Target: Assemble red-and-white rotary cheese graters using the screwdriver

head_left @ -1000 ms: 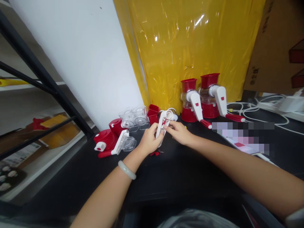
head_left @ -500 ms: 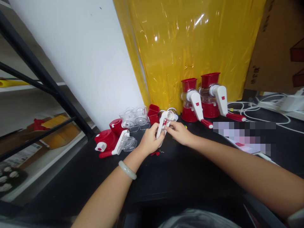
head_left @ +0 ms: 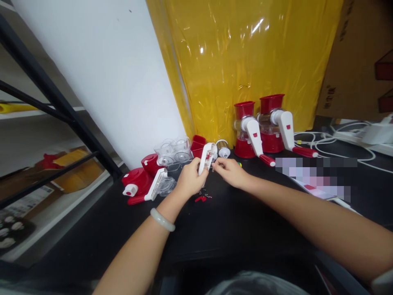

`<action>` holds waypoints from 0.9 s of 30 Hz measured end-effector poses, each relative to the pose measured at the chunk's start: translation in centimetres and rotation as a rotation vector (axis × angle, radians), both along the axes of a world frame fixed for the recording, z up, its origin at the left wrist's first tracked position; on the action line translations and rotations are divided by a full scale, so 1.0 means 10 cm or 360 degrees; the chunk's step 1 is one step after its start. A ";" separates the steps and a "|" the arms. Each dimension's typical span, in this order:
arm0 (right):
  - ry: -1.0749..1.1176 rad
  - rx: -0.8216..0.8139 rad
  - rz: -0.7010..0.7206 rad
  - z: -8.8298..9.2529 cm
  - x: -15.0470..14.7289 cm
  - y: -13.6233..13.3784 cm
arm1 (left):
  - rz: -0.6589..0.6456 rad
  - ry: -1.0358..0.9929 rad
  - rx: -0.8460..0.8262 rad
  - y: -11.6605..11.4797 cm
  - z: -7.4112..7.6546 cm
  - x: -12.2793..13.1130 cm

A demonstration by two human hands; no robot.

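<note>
My left hand (head_left: 192, 177) is closed around a white crank arm (head_left: 206, 157), held tilted above the table with its hollow inner side showing. A small red piece sits inside the hollow. Just to the right, my right hand (head_left: 230, 172) has its fingertips pinched together, apart from the crank arm; whatever they hold is too small to make out. Below my hands lie small red parts (head_left: 200, 199) and several tiny metal pieces (head_left: 208, 196), perhaps screws or springs. Behind the crank arm are a metal grater drum (head_left: 223, 148) and a red hopper (head_left: 198, 143).
Two assembled red-and-white rotary graters (head_left: 245, 135) stand at the back right. On the left are red bases (head_left: 137, 180), another crank handle (head_left: 155, 186) and clear plastic housings (head_left: 176, 149). White cables (head_left: 319, 143) and a pixelated flat object (head_left: 313, 180) lie right.
My right hand has drawn slightly away from the crank arm. My left hand has shifted a little left with it, uncovering the drum and more of the tiny metal pieces.
</note>
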State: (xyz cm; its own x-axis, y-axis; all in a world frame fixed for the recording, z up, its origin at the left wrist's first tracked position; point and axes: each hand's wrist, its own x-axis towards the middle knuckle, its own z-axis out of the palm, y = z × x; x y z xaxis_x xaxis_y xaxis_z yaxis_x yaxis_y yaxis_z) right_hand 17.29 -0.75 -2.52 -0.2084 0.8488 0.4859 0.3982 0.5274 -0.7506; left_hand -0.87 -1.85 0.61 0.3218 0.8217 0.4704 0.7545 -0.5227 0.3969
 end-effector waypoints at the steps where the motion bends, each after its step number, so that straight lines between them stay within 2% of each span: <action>1: -0.0023 -0.0013 -0.0028 0.00 0.00 0.00 | 0.0114 0.0050 -0.0007 0.02 0.02 -0.02; 5: -0.0097 -0.0045 -0.0106 -0.01 0.00 0.01 | 0.0536 0.0465 -0.0107 0.05 0.11 -0.09; 8: -0.0140 -0.0043 -0.0119 -0.02 0.00 0.01 | 0.0679 0.0736 -0.0245 0.04 0.13 -0.11; 19: -0.0229 -0.0019 -0.0114 -0.01 0.00 -0.02 | 0.0657 0.1152 -0.0561 0.01 0.10 -0.11; 27: -0.0217 -0.0040 -0.0102 -0.01 -0.01 -0.03 | 0.0678 0.1250 -0.0647 0.09 0.09 -0.17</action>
State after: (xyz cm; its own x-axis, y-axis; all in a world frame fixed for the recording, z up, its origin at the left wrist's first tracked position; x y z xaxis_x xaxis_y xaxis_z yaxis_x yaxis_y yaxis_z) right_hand 17.17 -1.03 -2.59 -0.2161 0.8740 0.4352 0.5297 0.4794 -0.6997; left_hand -2.61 -0.98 1.47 0.0612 0.9936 -0.0953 0.9746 -0.0801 -0.2092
